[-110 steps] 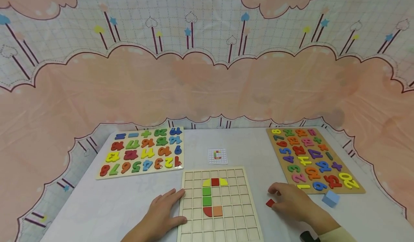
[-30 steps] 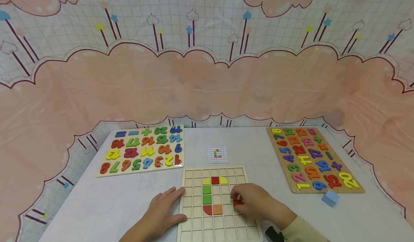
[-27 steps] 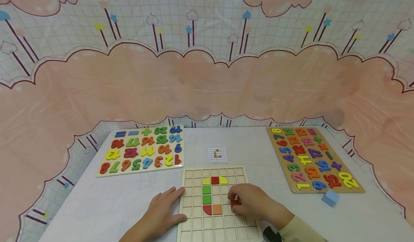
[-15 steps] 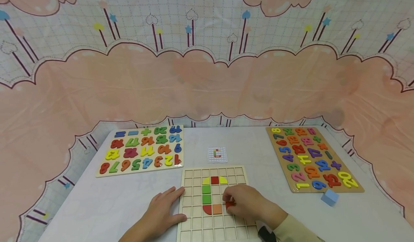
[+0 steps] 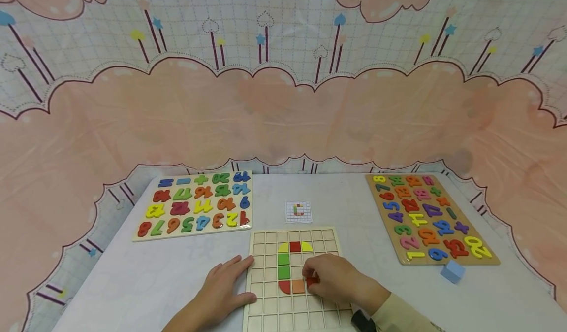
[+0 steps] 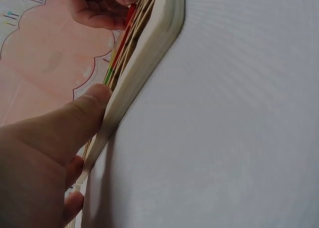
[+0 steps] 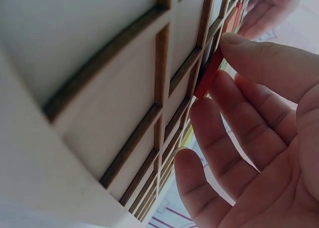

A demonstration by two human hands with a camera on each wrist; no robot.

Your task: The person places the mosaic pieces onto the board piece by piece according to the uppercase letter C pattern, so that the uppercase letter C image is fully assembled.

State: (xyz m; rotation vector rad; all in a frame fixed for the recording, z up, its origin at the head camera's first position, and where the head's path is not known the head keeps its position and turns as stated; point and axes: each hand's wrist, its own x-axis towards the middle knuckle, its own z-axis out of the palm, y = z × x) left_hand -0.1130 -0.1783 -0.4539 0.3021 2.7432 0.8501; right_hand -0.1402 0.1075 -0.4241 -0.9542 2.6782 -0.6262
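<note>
In the head view a wooden grid board [image 5: 270, 308] lies before me. My left hand [image 5: 221, 288] rests along its left edge, fingers spread, the thumb [image 6: 97, 96] at the rim in the left wrist view. Above the board my right hand [image 5: 338, 277] pinches a red tile [image 7: 209, 76] between thumb and fingertips, right beside the orange square [image 5: 298, 286], with one edge tipped up. Other tiles sit in the grid: a red square [image 5: 295, 247] between two yellow rounded pieces [image 5: 306, 247], two green squares [image 5: 283, 259] and a red rounded corner [image 5: 284, 286]. My fingers partly cover the held tile.
Behind the board lies a small pattern card [image 5: 299, 212]. Number puzzle boards stand at the back left [image 5: 141, 214] and right [image 5: 485, 259], and a blue block [image 5: 453, 272] sits by the right one's near corner. A printed cloth [image 5: 266, 120] hangs behind.
My right hand has carried the red tile from the table right of the board leftward over the grid, up to the orange square. My left hand has stayed at the board's left edge.
</note>
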